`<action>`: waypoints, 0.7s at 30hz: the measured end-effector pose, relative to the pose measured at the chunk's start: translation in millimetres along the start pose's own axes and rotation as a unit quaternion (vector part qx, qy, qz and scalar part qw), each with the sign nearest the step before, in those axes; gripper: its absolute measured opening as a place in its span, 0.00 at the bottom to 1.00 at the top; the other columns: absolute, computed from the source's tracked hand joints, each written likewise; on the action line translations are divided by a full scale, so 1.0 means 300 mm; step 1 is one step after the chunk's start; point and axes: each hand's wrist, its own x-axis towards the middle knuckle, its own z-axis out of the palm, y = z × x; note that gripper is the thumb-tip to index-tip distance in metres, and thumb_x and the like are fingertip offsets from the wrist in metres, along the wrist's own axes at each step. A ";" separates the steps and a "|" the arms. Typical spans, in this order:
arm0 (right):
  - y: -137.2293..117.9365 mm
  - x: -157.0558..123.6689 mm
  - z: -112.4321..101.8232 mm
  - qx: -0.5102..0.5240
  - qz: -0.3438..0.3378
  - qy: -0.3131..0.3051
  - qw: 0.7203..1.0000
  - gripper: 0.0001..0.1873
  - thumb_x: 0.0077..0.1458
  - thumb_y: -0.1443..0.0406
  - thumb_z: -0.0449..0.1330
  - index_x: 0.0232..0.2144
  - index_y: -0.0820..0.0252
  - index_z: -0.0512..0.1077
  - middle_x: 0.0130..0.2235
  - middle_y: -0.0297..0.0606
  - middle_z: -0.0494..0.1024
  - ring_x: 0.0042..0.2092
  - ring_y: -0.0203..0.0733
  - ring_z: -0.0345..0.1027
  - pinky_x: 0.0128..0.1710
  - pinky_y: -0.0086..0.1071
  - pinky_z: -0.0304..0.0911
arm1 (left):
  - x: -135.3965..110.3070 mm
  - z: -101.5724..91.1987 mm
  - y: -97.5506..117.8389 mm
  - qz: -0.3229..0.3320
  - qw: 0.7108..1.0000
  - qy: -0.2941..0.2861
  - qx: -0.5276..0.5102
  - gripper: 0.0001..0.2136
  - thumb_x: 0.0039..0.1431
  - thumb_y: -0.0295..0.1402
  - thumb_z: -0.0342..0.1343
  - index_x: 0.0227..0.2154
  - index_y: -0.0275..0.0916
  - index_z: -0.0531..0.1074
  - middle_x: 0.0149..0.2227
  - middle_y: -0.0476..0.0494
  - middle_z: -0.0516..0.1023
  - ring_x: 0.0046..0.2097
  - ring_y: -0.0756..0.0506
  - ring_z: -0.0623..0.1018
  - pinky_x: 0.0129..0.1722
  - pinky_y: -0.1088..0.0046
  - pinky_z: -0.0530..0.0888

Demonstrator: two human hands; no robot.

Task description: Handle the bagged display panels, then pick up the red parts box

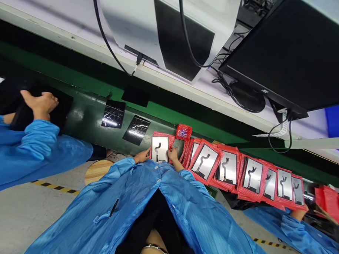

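Observation:
A silver display panel with a black flex cable lies on a red bubble-wrap sleeve at the near edge of the dark green belt. My left hand pinches its lower left edge. My right hand grips its right edge, fingers curled. Both arms are in blue sleeves. To the right runs a row of several similar panels on overlapping red sleeves. A small red packet lies just beyond the held panel.
Two dark glossy panels lie on the belt to the left. A co-worker's closed hand in a blue sleeve rests on the belt far left. Another blue sleeve is at the lower right. A white machine and black monitor stand behind.

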 end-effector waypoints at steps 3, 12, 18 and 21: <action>0.001 0.015 0.023 0.026 0.027 0.003 0.999 0.26 0.63 0.65 0.56 0.61 0.68 0.74 0.58 0.54 0.83 0.59 0.47 0.78 0.63 0.36 0.69 | 0.008 0.004 -0.009 0.007 1.000 0.000 -0.009 0.46 0.69 0.36 0.55 0.85 0.36 0.40 0.50 0.38 0.82 0.51 0.40 0.80 0.55 0.66 0.73; -0.010 0.034 0.006 0.066 0.034 -0.020 0.997 0.18 0.54 0.54 0.66 0.41 0.59 0.72 0.40 0.40 0.82 0.40 0.42 0.74 0.43 0.32 0.70 | 0.017 0.008 -0.001 -0.005 1.000 0.006 -0.005 0.44 0.71 0.34 0.55 0.84 0.31 0.43 0.51 0.35 0.81 0.51 0.39 0.79 0.55 0.64 0.72; -0.069 -0.034 0.004 0.135 -0.025 -0.020 0.990 0.17 0.53 0.56 0.67 0.39 0.56 0.66 0.42 0.40 0.80 0.43 0.43 0.75 0.46 0.32 0.70 | 0.003 0.005 0.003 -0.010 1.000 0.007 -0.028 0.44 0.69 0.34 0.54 0.84 0.35 0.45 0.49 0.39 0.82 0.51 0.39 0.80 0.55 0.65 0.73; -0.101 -0.078 0.011 0.185 -0.056 -0.045 0.980 0.20 0.54 0.61 0.64 0.47 0.56 0.64 0.46 0.41 0.80 0.45 0.43 0.76 0.49 0.33 0.71 | -0.003 0.007 0.007 -0.010 0.999 0.016 -0.030 0.43 0.68 0.35 0.54 0.83 0.36 0.49 0.49 0.40 0.82 0.52 0.39 0.80 0.55 0.65 0.72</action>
